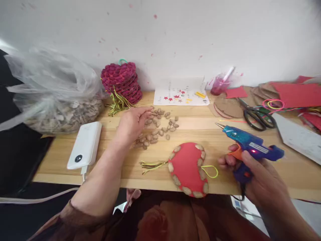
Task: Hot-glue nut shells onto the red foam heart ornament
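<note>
My left hand (134, 122) reaches over a scatter of brownish nut shells (162, 130), its fingers stretched out at the upper part of the pile. No shell shows clearly between thumb and fingers. My right hand (255, 174) is wrapped round a blue hot glue gun (253, 144), fingers by the orange trigger. A red light glows on its side, and the metal nozzle points left. Between my hands, at the table's front edge, lies a red heart (187, 167) bordered with shells. It has a yellow loop (212, 171) on its right and a tassel (152, 165) on its left.
A plastic bag of shells (67, 113) and a white power bank (85, 145) stand left. Behind are stacked purple braided hearts (122, 82) and a paper sheet (180, 93). Scissors (258, 117), a cup (219, 85) and red pieces (298, 93) lie right.
</note>
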A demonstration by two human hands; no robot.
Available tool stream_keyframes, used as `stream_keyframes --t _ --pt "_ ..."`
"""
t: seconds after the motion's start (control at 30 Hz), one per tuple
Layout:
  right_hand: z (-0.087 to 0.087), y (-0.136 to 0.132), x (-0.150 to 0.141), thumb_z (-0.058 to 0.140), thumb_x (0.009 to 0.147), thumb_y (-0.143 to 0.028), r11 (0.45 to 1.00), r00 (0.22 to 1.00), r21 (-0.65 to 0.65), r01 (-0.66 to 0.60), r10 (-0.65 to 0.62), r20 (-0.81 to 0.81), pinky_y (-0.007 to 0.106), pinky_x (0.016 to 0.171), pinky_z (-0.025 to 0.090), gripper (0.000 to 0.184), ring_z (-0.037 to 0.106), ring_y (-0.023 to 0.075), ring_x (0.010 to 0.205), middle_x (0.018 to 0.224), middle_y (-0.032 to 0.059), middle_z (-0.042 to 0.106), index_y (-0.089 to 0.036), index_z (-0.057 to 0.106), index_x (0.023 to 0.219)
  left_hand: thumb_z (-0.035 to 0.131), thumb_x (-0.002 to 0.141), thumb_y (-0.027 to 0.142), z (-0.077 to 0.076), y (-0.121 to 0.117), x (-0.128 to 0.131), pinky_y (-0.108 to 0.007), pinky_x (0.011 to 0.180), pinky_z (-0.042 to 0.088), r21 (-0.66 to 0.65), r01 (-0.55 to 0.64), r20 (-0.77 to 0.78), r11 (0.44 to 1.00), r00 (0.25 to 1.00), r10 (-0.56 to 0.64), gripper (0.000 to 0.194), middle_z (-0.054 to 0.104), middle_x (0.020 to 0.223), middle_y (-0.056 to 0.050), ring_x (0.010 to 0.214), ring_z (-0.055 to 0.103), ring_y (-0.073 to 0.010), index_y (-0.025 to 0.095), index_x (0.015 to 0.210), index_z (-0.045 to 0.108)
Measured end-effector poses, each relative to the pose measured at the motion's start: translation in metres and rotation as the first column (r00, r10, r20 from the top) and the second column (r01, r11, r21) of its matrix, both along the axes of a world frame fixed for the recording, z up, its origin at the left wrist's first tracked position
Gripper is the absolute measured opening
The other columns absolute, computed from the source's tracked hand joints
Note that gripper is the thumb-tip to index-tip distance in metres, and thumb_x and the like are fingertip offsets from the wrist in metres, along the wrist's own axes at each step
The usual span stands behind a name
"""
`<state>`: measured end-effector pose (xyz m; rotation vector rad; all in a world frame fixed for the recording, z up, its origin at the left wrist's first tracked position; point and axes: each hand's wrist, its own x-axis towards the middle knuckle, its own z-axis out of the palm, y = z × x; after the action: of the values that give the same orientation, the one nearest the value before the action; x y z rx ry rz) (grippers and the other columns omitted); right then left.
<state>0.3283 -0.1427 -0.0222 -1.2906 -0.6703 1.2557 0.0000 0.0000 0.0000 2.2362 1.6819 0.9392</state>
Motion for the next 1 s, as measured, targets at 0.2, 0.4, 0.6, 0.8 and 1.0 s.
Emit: stream_keyframes --t 0.2,0.4,0.6,0.8,1.0 --pt "0.004 0.004 -0.004 0.092 0.066 -0.052 0.999 0.999 -0.032 0.03 -0.031 -0.018 0.025 0.064 0.062 0.035 0.069 0.0173 0.061 0.062 0.0016 0.068 -0.025 0.078 0.084 0.053 0.098 0.043 0.003 -0.004 0.007 -0.034 0.077 0.051 -0.103 0.097 -0.078 0.99 0.991 -0.105 0.036 0.076 0.079 -0.005 0.081 0.069 -0.0233 0.022 0.077 0.073" --pt "0.006 0.003 -0.007 0.09 0.068 -0.051 0.999 0.999 -0.027 0.022 -0.023 -0.025 0.024 0.063 0.06 0.034 0.07 0.0183 0.067 0.062 0.0008 0.065 -0.025 0.077 0.085 0.061 0.095 0.024 -0.009 -0.006 0.01 -0.036 0.089 0.053 0.01 0.284 -0.031 0.959 0.958 -0.284 0.018 0.079 0.096 -0.004 0.095 0.069 -0.0227 0.022 0.101 0.077" --pt "0.006 0.003 -0.006 0.09 0.069 -0.051 1.0 0.999 -0.027 0.015 -0.016 -0.039 0.026 0.063 0.061 0.034 0.069 0.0191 0.068 0.063 0.0007 0.064 -0.025 0.076 0.086 0.071 0.091 0.017 -0.014 -0.008 0.021 -0.039 0.093 0.053 0.042 0.419 -0.116 0.907 0.904 -0.413 0.005 0.078 0.092 -0.004 0.096 0.069 -0.0235 0.019 0.091 0.075" --pt "0.006 0.002 -0.007 0.091 0.067 -0.051 0.999 0.998 -0.045 0.027 -0.029 -0.047 0.025 0.062 0.06 0.035 0.069 0.0189 0.067 0.063 0.0009 0.064 -0.024 0.077 0.086 0.069 0.09 0.012 -0.02 -0.007 0.026 -0.039 0.09 0.054 0.067 0.397 -0.122 0.915 0.914 -0.388 0.009 0.077 0.092 -0.006 0.094 0.068 -0.0237 0.018 0.09 0.076" --pt "0.006 0.003 -0.007 0.09 0.068 -0.052 0.999 0.999 -0.039 0.028 -0.028 -0.022 0.024 0.064 0.06 0.035 0.07 0.0187 0.067 0.062 0.0016 0.066 -0.025 0.077 0.084 0.064 0.095 0.016 -0.021 -0.004 0.019 -0.041 0.091 0.056 0.094 0.354 -0.114 0.931 0.932 -0.343 0.016 0.078 0.096 -0.008 0.093 0.07 -0.0242 0.018 0.095 0.079"
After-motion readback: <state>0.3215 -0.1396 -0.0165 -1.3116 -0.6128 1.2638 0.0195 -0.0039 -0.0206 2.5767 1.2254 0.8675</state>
